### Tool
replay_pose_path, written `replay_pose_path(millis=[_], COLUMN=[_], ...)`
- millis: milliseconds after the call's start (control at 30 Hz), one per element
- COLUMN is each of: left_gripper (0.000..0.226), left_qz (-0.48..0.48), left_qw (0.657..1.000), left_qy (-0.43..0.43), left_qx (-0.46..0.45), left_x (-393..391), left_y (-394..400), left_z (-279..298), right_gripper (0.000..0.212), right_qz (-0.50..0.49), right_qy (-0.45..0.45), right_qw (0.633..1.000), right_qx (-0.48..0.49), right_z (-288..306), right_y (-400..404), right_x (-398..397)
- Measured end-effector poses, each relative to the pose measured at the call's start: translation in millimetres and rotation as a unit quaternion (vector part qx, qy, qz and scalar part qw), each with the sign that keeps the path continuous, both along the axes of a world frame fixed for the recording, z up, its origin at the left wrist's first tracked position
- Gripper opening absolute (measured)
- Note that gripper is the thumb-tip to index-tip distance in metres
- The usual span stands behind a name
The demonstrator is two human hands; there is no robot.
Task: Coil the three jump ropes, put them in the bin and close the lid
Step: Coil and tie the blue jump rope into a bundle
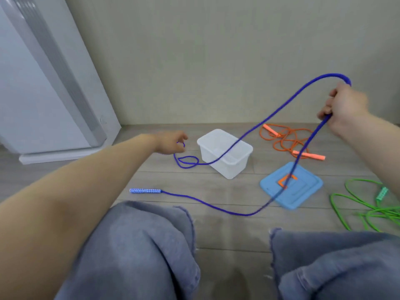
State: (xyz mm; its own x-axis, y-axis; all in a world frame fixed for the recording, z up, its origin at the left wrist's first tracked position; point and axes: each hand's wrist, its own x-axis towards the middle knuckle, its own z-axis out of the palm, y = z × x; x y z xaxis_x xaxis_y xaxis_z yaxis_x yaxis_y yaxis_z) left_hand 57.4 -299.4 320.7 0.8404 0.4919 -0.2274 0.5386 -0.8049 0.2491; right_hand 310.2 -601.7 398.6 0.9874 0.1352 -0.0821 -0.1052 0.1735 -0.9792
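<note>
Since you're starting coil, both hands clamped on blue rope (281, 105): left hand (171, 142) pinches low end, right hand (344, 107) lifts slack above bin (225, 153).

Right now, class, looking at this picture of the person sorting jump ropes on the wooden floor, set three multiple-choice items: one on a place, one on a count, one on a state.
1. Where does the flat light-blue plastic lid lie?
A. on the bin
B. on the floor, right of the bin
C. on the person's lap

2. How many jump ropes show?
A. two
B. three
C. four

3. What state is the clear plastic bin in?
A. open, no rope coiled inside
B. closed
C. tipped over

Answers:
1 B, the lid rests on the floorboards.
2 B, the blue rope, orange rope and green rope.
3 A, its top is uncovered; right hand and left hand hold the blue rope.
</note>
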Motion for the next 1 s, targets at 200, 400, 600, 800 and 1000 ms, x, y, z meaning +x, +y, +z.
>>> replay_pose_path(millis=[200,400,600,800,1000], left_gripper=[0.047,0.056,0.063,0.068,0.04], left_qz=[0.029,0.054,0.089,0.052,0.028], left_qw=[0.991,0.98,0.975,0.969,0.952], left_qy=[0.128,0.189,0.198,0.239,0.27], left_qx=[-0.012,-0.044,-0.049,0.02,0.143], left_x=[-19,-25,-25,4,-12], left_y=[57,90,111,135,99], left_z=[-96,-230,-308,-348,-365], right_gripper=[0.027,0.015,0.016,0.019,0.019], right_qz=[0.109,0.259,0.344,0.369,0.363], right_qy=[-0.022,-0.033,0.03,0.044,0.043], right_qw=[0.957,0.874,0.795,0.775,0.801], right_qx=[-0.268,-0.41,-0.499,-0.511,-0.474], right_z=[-59,-142,-210,-255,-252], right_y=[45,108,129,138,151], right_x=[41,62,37,8,-8])
